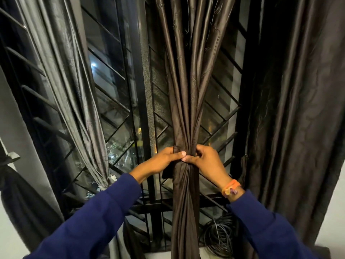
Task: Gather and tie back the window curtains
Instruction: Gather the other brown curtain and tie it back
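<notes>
A dark brown satin curtain [188, 94] hangs in the middle of the window, bunched into a narrow waist. My left hand [164, 158] grips that waist from the left, thumb across the front. My right hand [204, 160] grips it from the right, its fingers curled round the folds. The two thumbs meet at the front of the bunch. A dark strip of cloth, perhaps a tie-back [167, 173], hangs just under my left hand. A grey curtain [74, 101] at the left is gathered and bound low down with a pale tie [112, 178].
Behind the curtains is a window with a black diagonal metal grille [220, 124] and a dark vertical frame post [146, 101]. A third dark curtain [298, 118] hangs loose at the right. A coil of black cable [218, 238] lies on the sill at lower right.
</notes>
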